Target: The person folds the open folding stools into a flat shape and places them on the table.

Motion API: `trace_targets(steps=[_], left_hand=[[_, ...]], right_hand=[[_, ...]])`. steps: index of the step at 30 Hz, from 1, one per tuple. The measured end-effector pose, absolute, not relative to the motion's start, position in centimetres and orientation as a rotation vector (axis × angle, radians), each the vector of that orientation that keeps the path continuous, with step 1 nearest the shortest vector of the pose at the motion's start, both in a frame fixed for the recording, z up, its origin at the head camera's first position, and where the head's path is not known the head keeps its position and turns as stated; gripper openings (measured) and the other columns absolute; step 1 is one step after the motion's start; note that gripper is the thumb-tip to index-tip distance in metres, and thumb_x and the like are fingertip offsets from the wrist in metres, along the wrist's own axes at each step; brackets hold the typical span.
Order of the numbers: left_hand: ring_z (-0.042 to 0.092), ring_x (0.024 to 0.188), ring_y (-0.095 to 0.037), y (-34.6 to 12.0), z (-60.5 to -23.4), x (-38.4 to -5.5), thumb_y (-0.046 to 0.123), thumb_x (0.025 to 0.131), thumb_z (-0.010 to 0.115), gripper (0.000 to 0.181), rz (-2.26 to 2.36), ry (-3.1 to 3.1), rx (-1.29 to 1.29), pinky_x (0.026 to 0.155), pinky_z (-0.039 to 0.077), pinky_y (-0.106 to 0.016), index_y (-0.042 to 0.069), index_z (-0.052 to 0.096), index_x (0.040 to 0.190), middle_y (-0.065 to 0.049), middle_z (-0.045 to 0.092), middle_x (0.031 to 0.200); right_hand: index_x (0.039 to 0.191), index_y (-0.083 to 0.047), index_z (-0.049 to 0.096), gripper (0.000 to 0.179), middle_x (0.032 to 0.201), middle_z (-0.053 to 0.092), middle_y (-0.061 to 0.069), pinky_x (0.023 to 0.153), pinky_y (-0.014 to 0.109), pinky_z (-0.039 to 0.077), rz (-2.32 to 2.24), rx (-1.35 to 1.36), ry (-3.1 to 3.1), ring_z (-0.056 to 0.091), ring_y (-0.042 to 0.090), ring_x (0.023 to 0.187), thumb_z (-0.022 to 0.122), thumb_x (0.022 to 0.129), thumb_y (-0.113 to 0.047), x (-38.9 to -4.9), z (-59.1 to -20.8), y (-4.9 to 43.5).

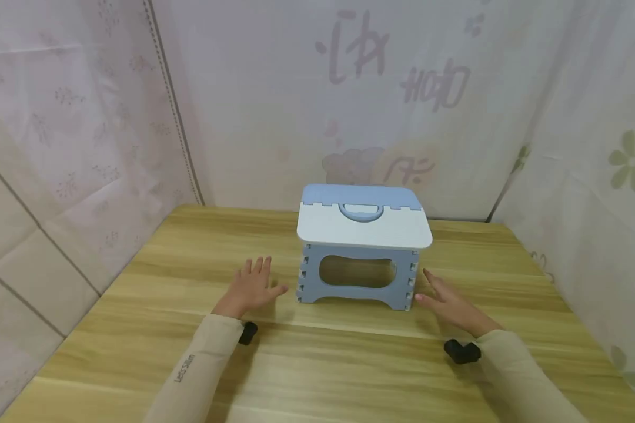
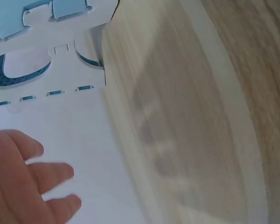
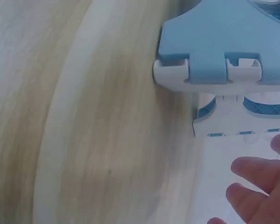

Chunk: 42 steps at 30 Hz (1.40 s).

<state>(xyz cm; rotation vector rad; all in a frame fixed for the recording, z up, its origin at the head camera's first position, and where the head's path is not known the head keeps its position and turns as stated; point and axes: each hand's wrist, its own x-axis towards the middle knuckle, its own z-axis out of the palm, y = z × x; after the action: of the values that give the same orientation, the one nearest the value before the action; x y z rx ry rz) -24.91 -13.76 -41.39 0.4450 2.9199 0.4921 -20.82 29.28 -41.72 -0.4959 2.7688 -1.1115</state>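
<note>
A blue and white folding step stool (image 1: pixel 364 230) stands upright on the wooden table, its white-and-blue top unfolded flat and an oval handle in the middle. My left hand (image 1: pixel 251 288) is to the left of the stool, fingers spread and apart from it. On the other side, my right hand (image 1: pixel 452 304) has its fingers extended, the fingertips close beside the stool's right leg edge. Both wrist views show straight, spread fingers (image 2: pixel 51 177) near the stool's white side panel (image 3: pixel 224 163). Neither hand holds anything.
The wood-grain table (image 1: pixel 317 376) extends on all sides of the stool. Patterned curtains (image 1: pixel 254 106) hang behind it and along both sides. Black wrist devices (image 1: pixel 461 351) sit at the sleeves.
</note>
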Motion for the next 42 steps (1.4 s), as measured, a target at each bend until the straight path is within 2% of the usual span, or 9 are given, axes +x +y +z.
trace_targets(steps=[3,7,14,18,22,28,33,38,42], left_hand=[[0.004,0.141,-0.045,-13.9,-41.4,-25.4,0.045,0.099,0.041,0.078,0.846,2.773,0.463,0.112,0.008,-0.058,-0.006,0.009,0.15,-0.025,0.011,0.156],[-0.002,0.143,-0.039,-14.3,-41.4,-25.8,0.04,0.102,0.029,0.07,1.299,2.497,0.388,0.114,0.004,-0.054,-0.003,0.001,0.151,-0.02,0.0,0.158],[-0.006,0.142,-0.04,-15.0,-41.5,-25.7,0.046,0.103,0.02,0.074,1.57,2.323,0.387,0.112,0.001,-0.057,-0.001,-0.014,0.149,-0.023,-0.005,0.157],[-0.003,0.142,-0.041,-15.0,-41.7,-25.7,0.048,0.102,0.022,0.075,1.588,2.334,0.399,0.112,0.003,-0.058,-0.001,-0.011,0.149,-0.024,-0.001,0.157],[0.002,0.142,-0.041,-14.6,-41.8,-25.7,0.046,0.102,0.026,0.074,1.587,2.364,0.38,0.112,0.005,-0.059,0.001,-0.007,0.151,-0.024,0.006,0.156],[0.017,0.14,-0.042,-13.8,-41.7,-25.5,0.04,0.103,0.034,0.07,1.575,2.399,0.343,0.111,0.013,-0.059,0.004,0.0,0.153,-0.023,0.017,0.155],[0.023,0.138,-0.042,-13.3,-41.6,-25.6,0.04,0.103,0.038,0.07,1.542,2.43,0.353,0.11,0.018,-0.059,0.005,0.004,0.153,-0.022,0.022,0.154],[0.022,0.139,-0.04,-12.5,-41.6,-25.8,0.035,0.102,0.041,0.071,1.553,2.388,0.395,0.111,0.02,-0.055,0.003,0.002,0.153,-0.024,0.019,0.154],[0.023,0.139,-0.041,-12.0,-41.4,-25.9,0.033,0.102,0.042,0.071,1.56,2.381,0.417,0.111,0.022,-0.054,0.001,0.003,0.152,-0.026,0.02,0.153]], right_hand=[[0.147,0.013,0.006,0.073,0.149,0.009,0.039,0.101,0.071,0.018,-1.218,-0.461,2.713,0.014,0.059,0.132,0.047,0.102,-0.027,-20.8,-41.6,29.2],[0.147,0.012,0.006,0.069,0.147,0.015,0.04,0.099,0.071,0.021,-1.275,-0.433,2.702,0.017,0.059,0.131,0.042,0.103,-0.027,-20.6,-41.5,29.2],[0.148,0.01,0.004,0.065,0.148,0.014,0.039,0.104,0.067,0.02,-1.43,-0.353,2.586,0.016,0.055,0.134,0.036,0.105,-0.026,-20.7,-41.1,29.2],[0.148,0.009,0.003,0.065,0.148,0.014,0.038,0.103,0.069,0.019,-1.435,-0.373,2.558,0.016,0.055,0.134,0.036,0.105,-0.026,-20.8,-41.1,29.0],[0.149,0.008,0.003,0.071,0.148,0.017,0.038,0.099,0.071,0.023,-1.375,-0.401,2.578,0.017,0.056,0.133,0.044,0.103,-0.026,-20.7,-41.1,28.8],[0.149,0.007,0.001,0.08,0.15,0.013,0.036,0.099,0.072,0.021,-1.371,-0.438,2.575,0.012,0.056,0.135,0.055,0.098,-0.022,-20.9,-41.2,28.6],[0.147,0.012,0.008,0.082,0.151,0.011,0.034,0.101,0.069,0.022,-1.382,-0.508,2.584,0.013,0.054,0.135,0.063,0.093,-0.017,-21.4,-41.3,28.3],[0.144,0.016,0.019,0.077,0.146,0.025,0.034,0.101,0.065,0.03,-1.396,-0.54,2.589,0.024,0.053,0.132,0.065,0.09,-0.014,-21.8,-41.2,27.4],[0.14,0.019,0.027,0.073,0.139,0.038,0.035,0.098,0.056,0.04,-1.404,-0.509,2.581,0.038,0.05,0.127,0.066,0.09,-0.016,-22.0,-41.2,26.7]])
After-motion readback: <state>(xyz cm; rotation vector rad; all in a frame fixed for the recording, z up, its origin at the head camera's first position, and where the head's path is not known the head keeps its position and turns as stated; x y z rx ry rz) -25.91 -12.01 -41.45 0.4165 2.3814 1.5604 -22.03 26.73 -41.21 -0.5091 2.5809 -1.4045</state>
